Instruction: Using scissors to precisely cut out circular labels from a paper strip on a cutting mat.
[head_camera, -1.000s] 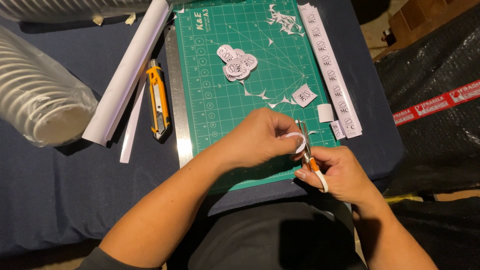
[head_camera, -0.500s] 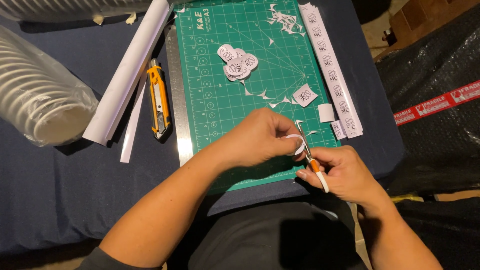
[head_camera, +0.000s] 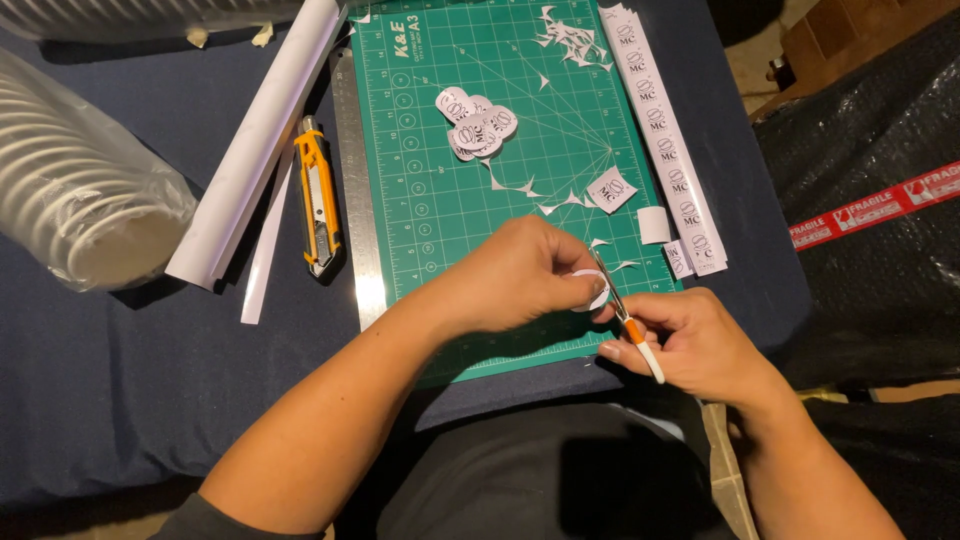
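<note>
My left hand (head_camera: 520, 275) pinches a small white paper piece (head_camera: 592, 290) over the near edge of a green cutting mat (head_camera: 440, 220). My right hand (head_camera: 695, 340) grips small scissors (head_camera: 622, 310) with an orange and white handle, blades at the paper piece. A pile of round cut-out paper stickers (head_camera: 478, 125) lies at the mat's middle. One square printed piece (head_camera: 610, 190) rests to the right, with thin paper offcuts (head_camera: 520, 188) around it.
Printed paper strips (head_camera: 665, 140) lie along the mat's right edge. A steel ruler (head_camera: 355, 200), an orange utility knife (head_camera: 317, 195) and a white paper roll (head_camera: 265, 130) lie left of the mat. A bagged stack of white cups (head_camera: 85, 190) is far left. Black wrapped bundle (head_camera: 880, 200) right.
Both hands have shifted slightly as the scissors work around the paper piece; nothing else on the table has moved.
</note>
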